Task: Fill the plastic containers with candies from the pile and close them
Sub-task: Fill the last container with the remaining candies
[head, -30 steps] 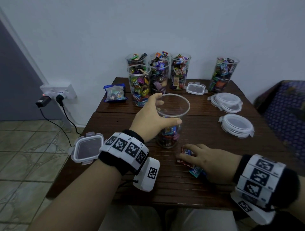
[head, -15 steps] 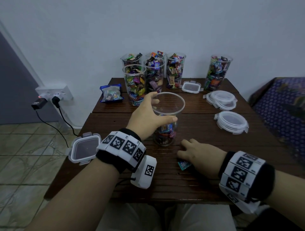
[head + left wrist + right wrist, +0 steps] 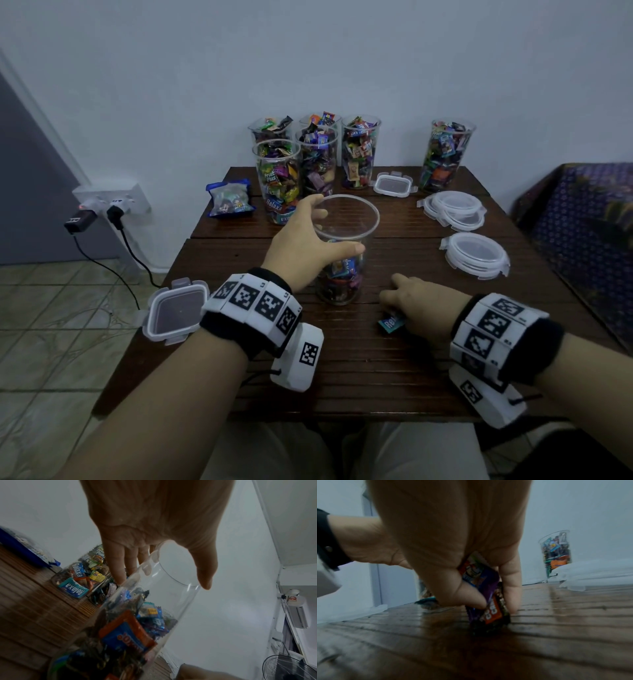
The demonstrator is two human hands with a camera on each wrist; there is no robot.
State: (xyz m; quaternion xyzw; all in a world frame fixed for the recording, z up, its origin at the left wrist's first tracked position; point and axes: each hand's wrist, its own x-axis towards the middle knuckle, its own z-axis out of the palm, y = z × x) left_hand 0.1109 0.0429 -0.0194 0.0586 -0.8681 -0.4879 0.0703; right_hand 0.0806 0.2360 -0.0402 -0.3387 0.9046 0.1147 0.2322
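Observation:
A clear plastic container stands upright mid-table, about a third full of wrapped candies. My left hand grips its upper wall, thumb on the near side and fingers round the far side. Just right of it my right hand is curled low on the table, pinching several wrapped candies between thumb and fingers. A teal candy pokes out under that hand.
Several full candy containers stand at the back, one more at the back right. Round lids lie stacked on the right. A square lid overhangs the table's left edge, another lies at the back. A candy bag sits back left.
My right hand has closed over the candies and drawn them a little toward me and to the right. My left hand keeps its hold on the container.

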